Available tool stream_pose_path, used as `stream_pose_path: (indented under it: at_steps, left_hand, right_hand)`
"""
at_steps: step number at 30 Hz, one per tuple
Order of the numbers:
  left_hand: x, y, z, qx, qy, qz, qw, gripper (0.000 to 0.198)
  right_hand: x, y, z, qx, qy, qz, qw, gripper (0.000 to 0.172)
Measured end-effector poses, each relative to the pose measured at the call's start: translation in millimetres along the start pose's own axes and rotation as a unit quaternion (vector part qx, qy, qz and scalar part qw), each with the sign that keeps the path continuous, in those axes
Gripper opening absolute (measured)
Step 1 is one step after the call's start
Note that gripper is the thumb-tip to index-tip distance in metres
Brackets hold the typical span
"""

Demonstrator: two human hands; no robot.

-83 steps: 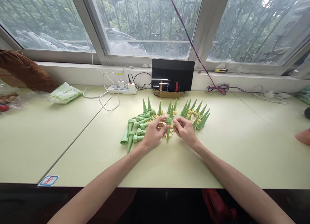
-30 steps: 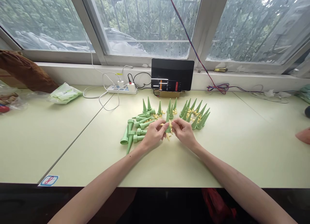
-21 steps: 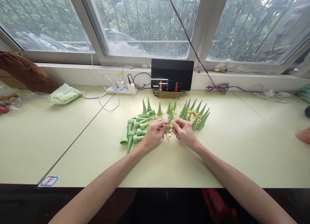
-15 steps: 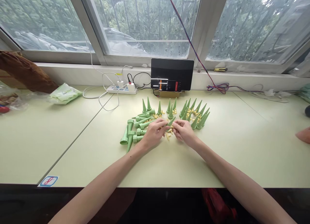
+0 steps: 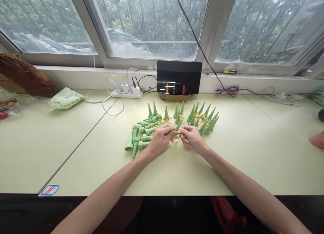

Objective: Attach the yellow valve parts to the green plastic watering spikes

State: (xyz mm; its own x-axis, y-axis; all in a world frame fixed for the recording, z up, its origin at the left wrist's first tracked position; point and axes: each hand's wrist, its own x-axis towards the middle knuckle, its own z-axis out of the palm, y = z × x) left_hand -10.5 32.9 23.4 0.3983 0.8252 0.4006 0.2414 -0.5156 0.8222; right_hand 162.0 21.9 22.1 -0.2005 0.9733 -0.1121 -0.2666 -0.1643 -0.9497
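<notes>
My left hand (image 5: 162,138) grips a green plastic watering spike (image 5: 178,126) by its wide base, its pointed tip up and leaning right. Against the spike's side, my right hand (image 5: 191,137) pinches a small yellow plastic valve (image 5: 179,132), mostly covered by the fingers. Loose yellow valves (image 5: 175,142) lie on the table below the hands. To the left are several green spikes (image 5: 135,139) lying down or propped on each other. Behind and to the right, several upright spikes (image 5: 209,128) stand on their bases, with yellow pieces among them.
A black tablet (image 5: 179,73) stands at the back, a phone (image 5: 174,89) with a timer before it. Left of it lie a power strip (image 5: 128,93) with white cables and a green-white packet (image 5: 66,98). Another person's hand (image 5: 317,140) shows at the right edge.
The spike in my left hand has turned slightly more upright. My right hand stays beside it, the yellow valve now close against the spike. The view has shifted very slightly.
</notes>
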Motion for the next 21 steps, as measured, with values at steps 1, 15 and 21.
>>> stream_pose_path:
  at_steps: [1,15,21]
  left_hand:
    - [0.2,1.0,0.0,0.003,0.003,-0.004,1.0,0.029]
    - [5.8,8.1,-8.3,-0.156,-0.078,-0.174,0.969,0.042]
    - [6.0,8.0,-7.5,-0.159,-0.082,-0.184,0.966,0.044]
  right_hand:
    - [-0.1,0.9,0.2,-0.007,0.003,-0.011,1.0,0.034]
    - [-8.2,2.5,5.4,-0.206,0.029,-0.164,0.964,0.033]
    - [-3.5,8.0,1.8,-0.224,0.029,-0.176,0.958,0.034]
